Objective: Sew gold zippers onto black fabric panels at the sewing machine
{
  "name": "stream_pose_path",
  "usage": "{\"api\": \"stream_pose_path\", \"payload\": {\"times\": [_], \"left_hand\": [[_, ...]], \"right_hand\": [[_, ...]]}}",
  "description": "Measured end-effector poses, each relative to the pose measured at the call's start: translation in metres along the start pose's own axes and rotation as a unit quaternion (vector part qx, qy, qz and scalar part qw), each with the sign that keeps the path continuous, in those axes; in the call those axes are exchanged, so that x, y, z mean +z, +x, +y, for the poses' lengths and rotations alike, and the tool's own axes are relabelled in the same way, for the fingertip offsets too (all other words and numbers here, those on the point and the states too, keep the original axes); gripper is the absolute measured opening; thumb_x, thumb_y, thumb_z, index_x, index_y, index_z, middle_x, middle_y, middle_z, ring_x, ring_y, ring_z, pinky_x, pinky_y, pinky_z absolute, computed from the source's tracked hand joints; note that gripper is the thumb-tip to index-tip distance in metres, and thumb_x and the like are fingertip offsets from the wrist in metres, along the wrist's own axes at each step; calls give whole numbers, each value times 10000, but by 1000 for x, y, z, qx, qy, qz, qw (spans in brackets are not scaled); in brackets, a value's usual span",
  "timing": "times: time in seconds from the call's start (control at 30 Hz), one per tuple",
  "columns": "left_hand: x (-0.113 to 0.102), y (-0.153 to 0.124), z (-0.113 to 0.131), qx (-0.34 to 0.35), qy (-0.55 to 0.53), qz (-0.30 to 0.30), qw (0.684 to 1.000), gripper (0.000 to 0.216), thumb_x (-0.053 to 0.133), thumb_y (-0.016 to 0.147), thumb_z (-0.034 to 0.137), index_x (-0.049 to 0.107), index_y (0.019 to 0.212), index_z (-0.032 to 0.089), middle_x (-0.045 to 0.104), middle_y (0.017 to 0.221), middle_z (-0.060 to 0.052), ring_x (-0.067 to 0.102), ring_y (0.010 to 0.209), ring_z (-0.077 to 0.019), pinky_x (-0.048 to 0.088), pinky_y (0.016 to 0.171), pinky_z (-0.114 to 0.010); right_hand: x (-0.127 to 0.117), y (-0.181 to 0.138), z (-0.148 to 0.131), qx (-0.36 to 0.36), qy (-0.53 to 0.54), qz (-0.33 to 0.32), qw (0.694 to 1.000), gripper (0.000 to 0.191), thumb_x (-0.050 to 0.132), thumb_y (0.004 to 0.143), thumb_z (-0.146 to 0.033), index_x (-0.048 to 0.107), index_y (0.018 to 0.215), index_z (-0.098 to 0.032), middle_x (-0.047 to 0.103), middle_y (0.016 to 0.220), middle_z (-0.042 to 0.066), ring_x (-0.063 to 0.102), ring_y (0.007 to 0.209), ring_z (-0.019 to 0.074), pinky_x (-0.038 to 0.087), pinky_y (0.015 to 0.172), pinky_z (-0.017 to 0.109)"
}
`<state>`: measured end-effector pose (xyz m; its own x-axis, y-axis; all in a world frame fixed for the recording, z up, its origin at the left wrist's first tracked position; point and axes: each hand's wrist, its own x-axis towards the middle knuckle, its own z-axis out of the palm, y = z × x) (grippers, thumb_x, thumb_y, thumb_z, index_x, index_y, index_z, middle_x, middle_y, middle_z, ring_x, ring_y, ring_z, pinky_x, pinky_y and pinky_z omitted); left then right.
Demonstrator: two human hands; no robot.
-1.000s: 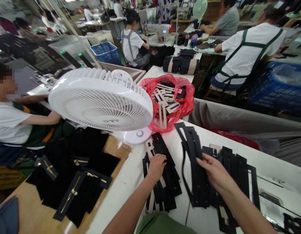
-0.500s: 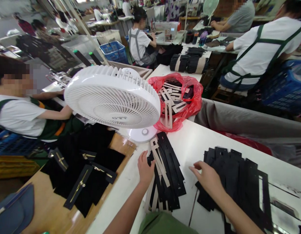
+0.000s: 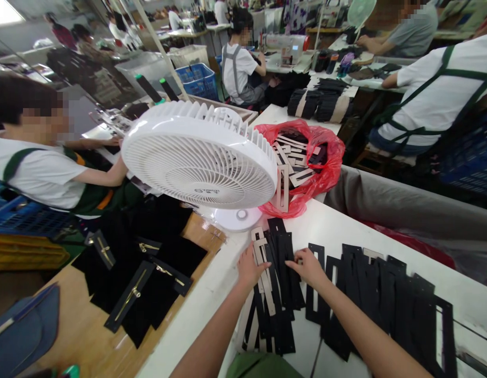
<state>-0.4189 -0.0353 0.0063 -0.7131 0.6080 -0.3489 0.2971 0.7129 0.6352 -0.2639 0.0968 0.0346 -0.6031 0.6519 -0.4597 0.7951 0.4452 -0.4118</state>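
My left hand point(image 3: 250, 268) rests with fingers spread on the left edge of a stack of black and tan slotted frame pieces point(image 3: 275, 294) lying on the white table point(image 3: 330, 228). My right hand point(image 3: 308, 266) reaches onto the same stack from the right, its fingers curled and pinching at a black piece. To the right of it, a row of overlapping black frame pieces point(image 3: 389, 296) is spread across the table.
A white desk fan point(image 3: 199, 160) stands just beyond the stack, tilted toward me. A red plastic bag point(image 3: 312, 163) of tan and black pieces sits behind. A lower wooden table with black fabric pieces point(image 3: 148, 262) is at left, where a person sits. Other workers sit at sewing tables beyond.
My right hand has moved left from the spread-out row onto the stack beside my left hand. My left hand has stayed on the stack. The camera has shifted left.
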Motion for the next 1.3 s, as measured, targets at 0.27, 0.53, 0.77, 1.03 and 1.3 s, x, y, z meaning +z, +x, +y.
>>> {"api": "stream_pose_path", "payload": {"times": [0.27,0.53,0.77,1.03,1.3], "left_hand": [[-10,-34,-24,-95,-62,61,992,958,671,656,542,277,1354,18,355,1369,-292,324,1285,-394,291,1009,-499],[-6,-63,-35,-65,-198,17,978,408,689,665,436,627,951,151,700,935,-111,637,917,-292,478,839,-384],[-22,-62,-41,-24,-286,60,956,412,585,769,387,548,1096,138,662,1066,-108,618,981,-243,472,885,-363],[-22,-70,-50,-25,-276,55,959,367,591,742,305,549,1057,121,670,1025,-112,624,961,-241,478,884,-370],[-21,-76,-49,-6,-212,50,976,343,598,727,208,546,1057,132,631,1050,-105,579,1019,-243,417,948,-373]], "right_hand": [[34,8,-34,33,48,99,993,325,586,837,-279,520,1130,-156,512,1177,88,505,1056,234,436,870,432],[62,-20,-41,55,169,10,984,204,576,850,-325,590,947,-146,609,964,44,578,899,182,458,826,405],[61,-27,-25,27,387,-76,919,224,560,863,-350,605,890,-133,627,905,26,600,837,166,483,782,373],[50,-39,-6,20,590,-172,789,307,623,804,-382,600,997,-144,672,891,35,637,781,164,497,773,378],[41,-50,-4,40,656,-251,711,353,729,684,-405,653,892,-130,703,843,95,664,787,229,496,774,380]]}}
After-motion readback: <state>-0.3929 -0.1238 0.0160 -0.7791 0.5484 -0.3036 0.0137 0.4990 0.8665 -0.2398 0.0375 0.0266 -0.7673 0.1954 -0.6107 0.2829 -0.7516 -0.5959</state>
